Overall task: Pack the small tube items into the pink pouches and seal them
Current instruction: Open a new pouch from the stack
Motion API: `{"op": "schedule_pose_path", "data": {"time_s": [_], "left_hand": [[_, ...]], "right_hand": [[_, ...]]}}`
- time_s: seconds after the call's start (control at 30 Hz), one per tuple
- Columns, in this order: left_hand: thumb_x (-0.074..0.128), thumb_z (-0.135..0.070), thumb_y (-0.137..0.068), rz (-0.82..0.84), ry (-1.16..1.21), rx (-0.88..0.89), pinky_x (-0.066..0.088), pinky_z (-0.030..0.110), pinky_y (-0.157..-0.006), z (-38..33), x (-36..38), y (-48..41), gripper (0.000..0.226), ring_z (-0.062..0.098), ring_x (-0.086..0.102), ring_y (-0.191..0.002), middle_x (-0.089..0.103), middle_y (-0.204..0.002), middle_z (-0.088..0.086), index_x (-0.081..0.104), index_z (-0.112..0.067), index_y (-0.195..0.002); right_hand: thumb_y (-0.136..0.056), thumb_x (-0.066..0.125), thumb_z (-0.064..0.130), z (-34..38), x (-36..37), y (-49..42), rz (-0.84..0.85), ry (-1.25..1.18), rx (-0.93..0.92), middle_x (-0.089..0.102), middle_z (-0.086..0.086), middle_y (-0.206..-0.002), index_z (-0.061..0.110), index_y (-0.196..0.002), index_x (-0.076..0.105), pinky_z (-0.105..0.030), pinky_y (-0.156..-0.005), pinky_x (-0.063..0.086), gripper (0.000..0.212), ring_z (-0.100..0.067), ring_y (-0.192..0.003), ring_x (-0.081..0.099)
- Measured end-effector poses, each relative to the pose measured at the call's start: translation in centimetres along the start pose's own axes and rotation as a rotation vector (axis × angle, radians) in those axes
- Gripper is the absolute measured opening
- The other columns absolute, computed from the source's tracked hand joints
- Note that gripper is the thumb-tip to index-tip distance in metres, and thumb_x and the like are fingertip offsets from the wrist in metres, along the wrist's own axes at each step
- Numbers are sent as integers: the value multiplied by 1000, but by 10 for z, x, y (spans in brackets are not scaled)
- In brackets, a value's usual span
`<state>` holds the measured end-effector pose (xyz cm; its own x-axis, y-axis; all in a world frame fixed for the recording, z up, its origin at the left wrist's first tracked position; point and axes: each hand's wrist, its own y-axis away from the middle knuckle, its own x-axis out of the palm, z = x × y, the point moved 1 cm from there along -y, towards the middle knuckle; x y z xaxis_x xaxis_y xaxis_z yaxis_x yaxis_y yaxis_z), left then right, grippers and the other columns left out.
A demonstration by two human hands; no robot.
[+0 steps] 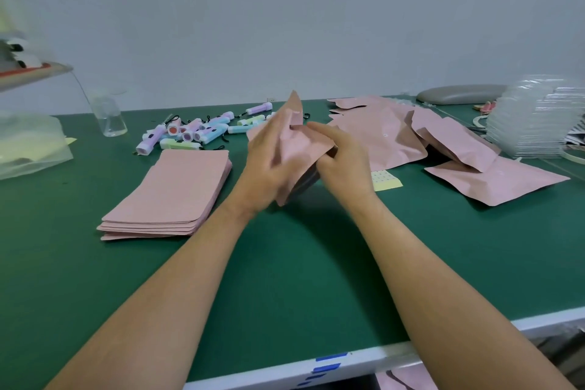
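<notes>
Both hands hold one pink pouch [299, 149] tilted up above the green table [285, 263], one corner pointing up. My left hand [269, 165] presses flat against its left face, and my right hand [342, 158] pinches its right edge. What is inside this pouch is hidden. Several pastel tube items [196, 133] with black cords lie loose at the back left. A flat stack of empty pink pouches [171, 196] lies left of my hands. A heap of puffed pink pouches [443, 142] is spread on the right.
A yellow sticker sheet [386, 180] lies just right of my right hand. A clear bottle [109, 117] and a translucent plastic bag [28, 149] stand at the left. Stacked clear plastic trays [538, 123] and a grey pad [459, 93] sit at the back right. The table's white front edge [348, 361] is close.
</notes>
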<state>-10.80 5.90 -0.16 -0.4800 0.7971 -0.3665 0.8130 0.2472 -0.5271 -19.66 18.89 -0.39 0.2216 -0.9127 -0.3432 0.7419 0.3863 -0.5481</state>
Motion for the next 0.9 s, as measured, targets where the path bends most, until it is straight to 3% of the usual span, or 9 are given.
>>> {"op": "schedule_pose_path", "data": {"time_s": [0.1, 0.17, 0.23, 0.3, 0.43, 0.57, 0.73, 0.83, 0.9], "left_hand": [[46, -62, -98, -312, 290, -268, 35, 21, -113, 12, -18, -7, 74, -7, 46, -135, 46, -155, -14, 40, -24, -161], [39, -53, -108, -430, 202, -337, 31, 17, -106, 28, -25, -4, 50, -8, 44, -129, 49, -149, -21, 52, -33, -151], [41, -40, -109, -500, 149, -371, 37, 22, -88, 43, -29, -3, 27, 2, 53, -100, 60, -108, -23, 68, -37, -104], [49, -30, -106, -557, 176, -386, 38, 25, -73, 50, -34, -6, 28, 10, 50, -82, 58, -85, -15, 64, -25, -83], [60, -19, -105, -563, 204, -360, 44, 2, -69, 53, -37, -8, 25, -17, 60, -75, 70, -80, -30, 75, -29, -87], [60, -23, -106, -598, 268, -398, 45, 16, -70, 53, -37, -7, 31, 5, 54, -73, 62, -78, -10, 69, -19, -77], [52, -24, -109, -576, 327, -414, 41, 24, -70, 46, -25, -6, 32, 8, 48, -74, 57, -80, -4, 64, -17, -81], [47, -23, -110, -594, 351, -409, 41, 30, -76, 47, -25, -6, 24, 14, 48, -82, 54, -90, 4, 60, -14, -91], [46, -21, -110, -630, 344, -390, 41, 20, -67, 49, -26, -4, 29, 5, 48, -70, 53, -80, -4, 55, -17, -83]], "right_hand": [[-79, 48, -11, -6, -9, -4, 72, -186, 42, 76, 10, -105, 36, -118, 77, -43, -86, 61, 68, -17, -102, 70], [-80, 50, -16, -7, -12, -3, 175, -226, 23, 76, 16, -102, 23, -121, 78, -27, -81, 59, 63, -8, -100, 70], [-82, 54, -17, -8, -12, -2, 247, -240, 0, 77, 18, -100, 17, -122, 77, -14, -73, 51, 58, 1, -91, 69], [-84, 55, -17, -9, -11, -1, 263, -244, -14, 78, 12, -103, 14, -123, 76, -11, -70, 49, 55, 5, -88, 67], [-85, 54, -19, -13, -14, -4, 224, -289, 26, 77, 14, -93, 13, -120, 78, -13, -68, 50, 53, 1, -83, 69], [-87, 55, -16, -11, -21, -6, 96, -456, 49, 79, 3, -97, 18, -112, 80, -20, -64, 54, 50, -9, -82, 73], [-86, 65, -5, -15, -25, -7, -21, -460, 98, 78, 2, -103, 22, -116, 75, -28, -56, 55, 42, -17, -80, 73], [-83, 70, 8, -18, -22, -7, 20, -324, 195, 75, 5, -102, 20, -120, 70, -28, -56, 51, 40, -20, -75, 65], [-77, 70, 11, -18, -18, -6, 130, -334, 288, 72, 0, -96, 21, -116, 68, -28, -52, 52, 40, -17, -68, 65]]}}
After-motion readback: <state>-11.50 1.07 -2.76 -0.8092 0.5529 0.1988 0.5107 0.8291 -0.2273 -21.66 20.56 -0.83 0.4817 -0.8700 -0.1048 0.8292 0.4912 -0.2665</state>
